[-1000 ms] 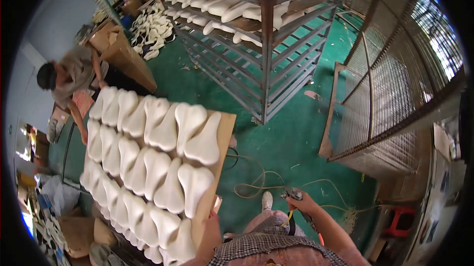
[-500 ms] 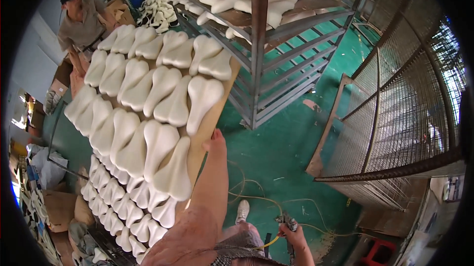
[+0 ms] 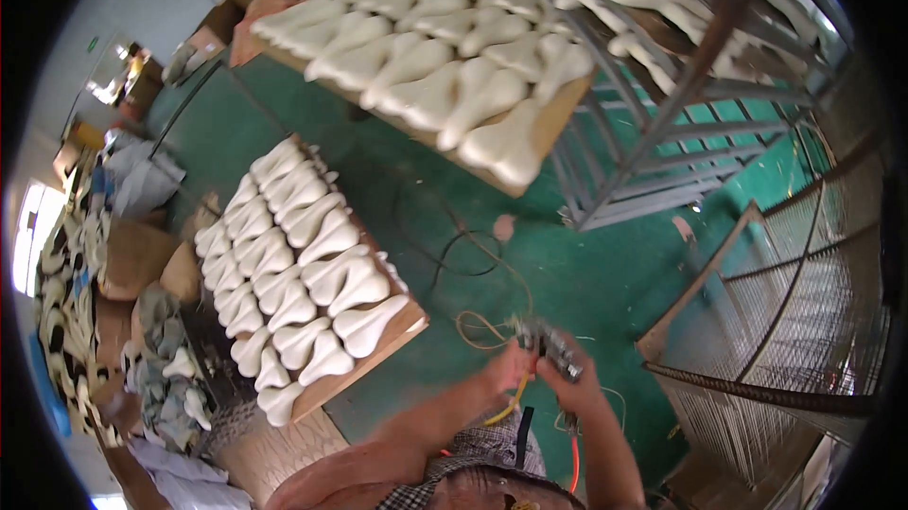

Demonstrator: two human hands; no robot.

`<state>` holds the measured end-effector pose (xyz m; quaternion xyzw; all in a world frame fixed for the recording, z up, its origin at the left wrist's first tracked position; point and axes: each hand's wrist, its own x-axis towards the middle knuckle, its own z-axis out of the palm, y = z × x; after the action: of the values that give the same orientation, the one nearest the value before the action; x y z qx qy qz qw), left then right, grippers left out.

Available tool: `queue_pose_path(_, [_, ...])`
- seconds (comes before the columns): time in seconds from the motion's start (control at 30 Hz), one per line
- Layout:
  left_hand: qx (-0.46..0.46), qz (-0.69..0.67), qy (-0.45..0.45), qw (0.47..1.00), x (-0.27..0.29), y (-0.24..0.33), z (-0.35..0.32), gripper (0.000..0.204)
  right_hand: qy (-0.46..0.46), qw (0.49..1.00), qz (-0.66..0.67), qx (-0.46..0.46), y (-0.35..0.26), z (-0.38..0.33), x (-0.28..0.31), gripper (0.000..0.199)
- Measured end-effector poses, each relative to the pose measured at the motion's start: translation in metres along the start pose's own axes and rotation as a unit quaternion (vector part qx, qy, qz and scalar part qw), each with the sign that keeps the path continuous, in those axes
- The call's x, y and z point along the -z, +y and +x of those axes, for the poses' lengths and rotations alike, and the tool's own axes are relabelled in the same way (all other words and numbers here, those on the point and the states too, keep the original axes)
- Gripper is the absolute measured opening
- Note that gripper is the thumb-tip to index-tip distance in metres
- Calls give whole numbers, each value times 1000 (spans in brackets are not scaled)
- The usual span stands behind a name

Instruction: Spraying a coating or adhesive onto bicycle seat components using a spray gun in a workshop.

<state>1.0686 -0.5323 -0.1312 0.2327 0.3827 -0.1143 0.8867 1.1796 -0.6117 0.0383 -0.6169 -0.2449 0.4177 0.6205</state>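
Note:
My left hand and my right hand are close together at the lower middle, both closed around a metal spray gun. The left is at the gun's left side, beside a yellow hose; motion smears its fingers. My right hand grips the gun from the right, and a red-orange hose hangs below it. To the left, a wooden board bears rows of cream, bicycle-saddle-shaped foam pads. Beyond my hands, a second board bears more such pads.
A grey metal rack with pads on its shelves stands at the far right. A rusty-framed wire mesh leans at right. Thin hoses loop over the green floor. Cartons and cloth heaps line the left. Another person is partly visible at the top.
The far board has moved away from me, and my left hand has left its edge to join my right hand at the spray gun. The view has swung left, showing more of the lower board.

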Motion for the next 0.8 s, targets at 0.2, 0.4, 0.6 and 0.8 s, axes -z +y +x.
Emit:
queue_pose_path(0.2, [-86, 167, -106, 976, 103, -29, -177, 80, -44, 969, 135, 203, -104, 28, -151, 43])
queue_pose_path(0.4, [-85, 177, 154, 968, 267, -175, -420, 76, -73, 857, 456, 228, -172, -26, -317, 41])
queue_pose_path(0.6, [-94, 59, 320, 941, 319, -466, -607, 69, -71, 889, 409, 194, -140, -110, -469, 41])
queue_pose_path(0.8, [-119, -202, 669, 705, 313, -591, -623, 61, -109, 922, 361, 91, -74, -121, -568, 37])
